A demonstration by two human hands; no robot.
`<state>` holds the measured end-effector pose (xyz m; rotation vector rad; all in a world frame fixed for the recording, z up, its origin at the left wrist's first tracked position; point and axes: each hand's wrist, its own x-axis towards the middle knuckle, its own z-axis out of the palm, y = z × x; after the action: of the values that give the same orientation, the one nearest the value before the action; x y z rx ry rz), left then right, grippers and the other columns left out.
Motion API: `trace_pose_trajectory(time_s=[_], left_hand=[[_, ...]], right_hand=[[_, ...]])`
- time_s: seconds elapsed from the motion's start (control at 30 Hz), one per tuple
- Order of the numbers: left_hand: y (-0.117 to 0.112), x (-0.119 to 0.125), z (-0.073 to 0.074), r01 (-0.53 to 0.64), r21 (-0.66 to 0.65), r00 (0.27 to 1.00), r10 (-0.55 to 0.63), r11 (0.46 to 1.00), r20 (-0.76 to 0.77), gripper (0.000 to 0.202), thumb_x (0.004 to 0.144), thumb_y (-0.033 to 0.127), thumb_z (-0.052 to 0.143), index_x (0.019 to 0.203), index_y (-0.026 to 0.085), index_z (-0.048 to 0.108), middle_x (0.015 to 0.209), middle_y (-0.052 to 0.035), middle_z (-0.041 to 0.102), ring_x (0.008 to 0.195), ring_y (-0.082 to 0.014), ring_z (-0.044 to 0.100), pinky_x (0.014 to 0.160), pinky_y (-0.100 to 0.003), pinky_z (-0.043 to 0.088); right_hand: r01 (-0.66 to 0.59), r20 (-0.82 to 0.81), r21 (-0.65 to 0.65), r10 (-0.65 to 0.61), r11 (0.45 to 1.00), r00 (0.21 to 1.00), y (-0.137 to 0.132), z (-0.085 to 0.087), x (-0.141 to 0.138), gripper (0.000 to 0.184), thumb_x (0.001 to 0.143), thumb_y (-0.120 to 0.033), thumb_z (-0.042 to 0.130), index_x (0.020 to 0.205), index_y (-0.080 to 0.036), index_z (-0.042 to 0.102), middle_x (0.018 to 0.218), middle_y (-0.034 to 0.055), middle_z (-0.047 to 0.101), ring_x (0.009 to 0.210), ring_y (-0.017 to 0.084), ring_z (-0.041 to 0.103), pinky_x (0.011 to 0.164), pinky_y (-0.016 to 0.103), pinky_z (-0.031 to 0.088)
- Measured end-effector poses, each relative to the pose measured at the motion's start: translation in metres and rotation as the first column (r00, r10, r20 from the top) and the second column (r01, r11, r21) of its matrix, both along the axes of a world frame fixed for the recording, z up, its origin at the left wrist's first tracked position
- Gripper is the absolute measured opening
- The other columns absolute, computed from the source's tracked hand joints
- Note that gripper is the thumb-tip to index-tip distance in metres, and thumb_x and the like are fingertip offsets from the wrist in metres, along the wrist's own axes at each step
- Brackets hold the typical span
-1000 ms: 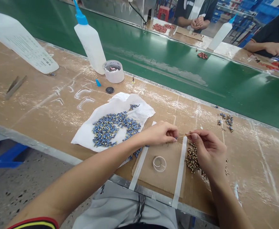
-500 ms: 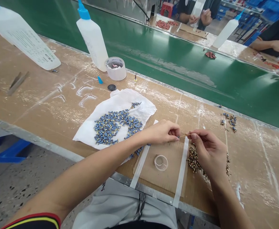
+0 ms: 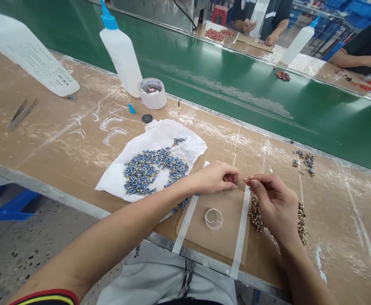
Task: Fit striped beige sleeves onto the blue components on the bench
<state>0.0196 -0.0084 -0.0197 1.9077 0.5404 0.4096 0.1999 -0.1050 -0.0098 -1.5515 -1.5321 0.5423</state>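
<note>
My left hand (image 3: pixel 215 176) is pinched shut on a tiny part I cannot name, just above a taped cardboard pad (image 3: pixel 219 231). Facing it, my right hand (image 3: pixel 272 203) pinches a thin stick (image 3: pixel 243 182) whose tip meets the left fingertips. A heap of small blue parts (image 3: pixel 150 169) lies on a white sheet (image 3: pixel 160 137) left of my hands. Dark brown-and-cream parts (image 3: pixel 256 214) are piled under and beside my right hand. A small clear ring-shaped dish (image 3: pixel 213 218) sits on the pad below my hands.
A white squeeze bottle (image 3: pixel 122 53), a small white tub (image 3: pixel 153 93) and a lying bottle (image 3: pixel 26 51) stand at the back left. A green conveyor belt (image 3: pixel 236 97) runs behind the bench. Other people's hands (image 3: pixel 271 40) work across it. Some loose parts (image 3: pixel 304 161) lie at right.
My right hand has shifted slightly left and down, bringing the stick's tip closer to the left fingertips. The left hand has barely moved. The person across the belt has moved their hands apart.
</note>
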Motion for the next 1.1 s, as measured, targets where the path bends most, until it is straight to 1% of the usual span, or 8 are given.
trace_pose_trajectory(time_s=[0.43,0.5,0.6,0.67,0.73,0.83,0.97,1.1], left_hand=[[-0.001,0.0,0.0,-0.006,-0.052,1.0,0.007,0.999,0.016,0.006,0.08,0.012,0.061,0.085,0.014,0.064,0.074,0.0008,0.062,0.071,-0.0116,0.056,0.065,-0.023,0.039],[-0.001,0.0,-0.001,-0.007,-0.067,1.0,0.009,0.998,0.017,0.007,0.08,0.012,0.061,0.086,0.014,0.064,0.074,0.0005,0.062,0.071,-0.0116,0.056,0.065,-0.023,0.04],[0.0,0.0,-0.002,-0.01,-0.09,1.0,0.012,0.996,0.021,0.006,0.081,0.012,0.061,0.086,0.013,0.064,0.075,0.0,0.063,0.071,-0.0115,0.057,0.065,-0.023,0.041],[0.001,0.0,-0.002,-0.004,-0.098,0.999,0.007,0.995,0.036,0.006,0.08,0.012,0.061,0.086,0.013,0.064,0.076,-0.0005,0.064,0.072,-0.0115,0.057,0.065,-0.023,0.042],[0.001,-0.001,-0.002,0.007,-0.099,0.998,-0.002,0.995,0.056,0.007,0.08,0.011,0.06,0.086,0.013,0.064,0.078,-0.0012,0.065,0.073,-0.0115,0.058,0.066,-0.023,0.043],[0.001,-0.002,-0.001,0.005,-0.098,0.998,0.002,0.995,0.066,0.007,0.08,0.01,0.059,0.086,0.013,0.063,0.08,-0.0017,0.066,0.073,-0.0114,0.058,0.068,-0.023,0.044],[0.002,-0.002,0.0,-0.007,-0.112,0.999,0.012,0.994,0.045,0.006,0.081,0.011,0.059,0.084,0.014,0.063,0.079,-0.0012,0.066,0.073,-0.0114,0.058,0.068,-0.023,0.044],[0.002,-0.002,0.002,-0.013,-0.115,1.0,0.015,0.993,0.021,0.008,0.08,0.011,0.058,0.085,0.014,0.063,0.08,-0.0011,0.066,0.073,-0.0113,0.058,0.068,-0.023,0.043]], right_hand=[[-0.031,0.085,0.022,0.029,0.999,0.996,0.001,0.004,-0.004,0.01,0.089,-0.029,0.061,0.09,-0.022,0.069,0.085,0.0041,0.072,0.076,0.02,0.066,0.069,0.032,0.049],[-0.031,0.01,0.014,0.031,0.999,0.999,0.001,0.005,-0.001,0.009,0.089,-0.028,0.062,0.091,-0.023,0.069,0.087,0.0044,0.072,0.08,0.02,0.066,0.072,0.032,0.049],[-0.028,-0.177,0.024,0.032,0.999,0.984,-0.002,0.012,0.006,0.007,0.088,-0.024,0.063,0.092,-0.024,0.068,0.089,0.0038,0.071,0.082,0.019,0.066,0.074,0.031,0.051],[-0.142,-0.258,0.025,0.143,0.99,0.955,-0.005,0.02,0.009,0.008,0.088,-0.021,0.062,0.092,-0.025,0.068,0.089,0.0033,0.07,0.086,0.019,0.066,0.075,0.03,0.051],[-0.336,-0.265,0.001,0.324,0.942,0.908,-0.009,0.026,0.007,0.012,0.089,-0.017,0.061,0.092,-0.026,0.069,0.091,0.0034,0.068,0.09,0.019,0.064,0.077,0.031,0.051],[-0.563,-0.208,-0.065,0.54,0.824,0.815,-0.013,0.028,-0.004,0.015,0.089,-0.016,0.06,0.092,-0.026,0.069,0.097,0.004,0.066,0.093,0.02,0.063,0.083,0.035,0.049],[-0.659,-0.12,-0.148,0.648,0.737,0.752,-0.016,0.022,-0.025,0.017,0.091,-0.016,0.057,0.095,-0.026,0.07,0.103,0.0054,0.062,0.095,0.019,0.061,0.083,0.035,0.049],[-0.684,-0.082,-0.201,0.683,0.702,0.726,-0.015,0.022,-0.03,0.021,0.091,-0.018,0.056,0.108,-0.026,0.067,0.109,0.0067,0.062,0.1,0.02,0.06,0.086,0.035,0.05]])
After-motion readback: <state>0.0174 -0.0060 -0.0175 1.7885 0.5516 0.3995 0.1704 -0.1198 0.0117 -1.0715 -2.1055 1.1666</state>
